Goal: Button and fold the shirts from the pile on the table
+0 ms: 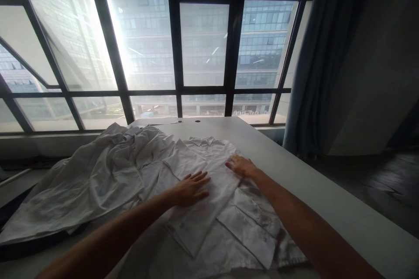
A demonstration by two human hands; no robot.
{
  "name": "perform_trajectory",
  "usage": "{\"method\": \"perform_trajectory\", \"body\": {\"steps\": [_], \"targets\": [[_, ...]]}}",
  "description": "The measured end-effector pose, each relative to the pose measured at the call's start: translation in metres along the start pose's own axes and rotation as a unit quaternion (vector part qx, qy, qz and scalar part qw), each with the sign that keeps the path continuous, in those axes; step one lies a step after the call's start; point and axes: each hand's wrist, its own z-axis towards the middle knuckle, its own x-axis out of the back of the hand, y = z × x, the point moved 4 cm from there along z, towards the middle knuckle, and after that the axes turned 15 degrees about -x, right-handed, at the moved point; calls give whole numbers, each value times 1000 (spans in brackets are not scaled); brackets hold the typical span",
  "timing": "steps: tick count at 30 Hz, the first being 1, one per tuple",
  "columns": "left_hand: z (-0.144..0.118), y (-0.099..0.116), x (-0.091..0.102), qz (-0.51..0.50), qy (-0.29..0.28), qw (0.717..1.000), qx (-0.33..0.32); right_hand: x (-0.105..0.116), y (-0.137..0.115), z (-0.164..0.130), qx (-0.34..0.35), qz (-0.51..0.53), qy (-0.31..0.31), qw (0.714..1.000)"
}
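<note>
A white shirt lies spread flat on the white table, collar toward the window, with one sleeve folded across its front. My left hand rests palm down on the shirt's middle, fingers spread. My right hand lies flat on the shirt near its right shoulder, fingers apart. Neither hand grips any cloth.
A heap of crumpled white garments covers the table's left side and hangs over its edge. Large dark-framed windows stand behind the table. A dark blue curtain hangs at the right. Two cable holes sit near the table's far edge.
</note>
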Motion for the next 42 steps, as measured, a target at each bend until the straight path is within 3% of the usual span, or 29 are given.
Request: {"method": "perform_trajectory", "body": {"steps": [4,7,10,14,18,21,25,29,34,38,42], "targets": [[9,-67,29,93,45,984,143,12,3,28,-20,-2,74,997],[3,-119,39,126,29,961,244,1,10,47,-41,-7,38,998],[-5,-147,35,104,6,956,275,-12,15,54,-41,6,-3,999],[-7,-148,31,100,-15,955,280,-16,20,51,-44,2,-17,999],[-3,-140,41,99,-49,958,264,-7,25,47,-45,-16,-46,998],[4,-145,58,129,-16,961,244,5,25,49,-30,-51,-62,996],[21,-168,70,152,28,957,245,15,14,63,-20,-52,-4,998],[33,-200,59,104,-6,951,292,1,8,83,-32,-13,-4,999],[33,-222,45,106,6,958,268,-16,12,100,-27,18,-4,999],[28,-212,52,137,17,953,269,-13,12,98,-26,-4,7,1000],[13,-186,73,206,34,913,352,1,1,75,-17,-36,79,996]]}}
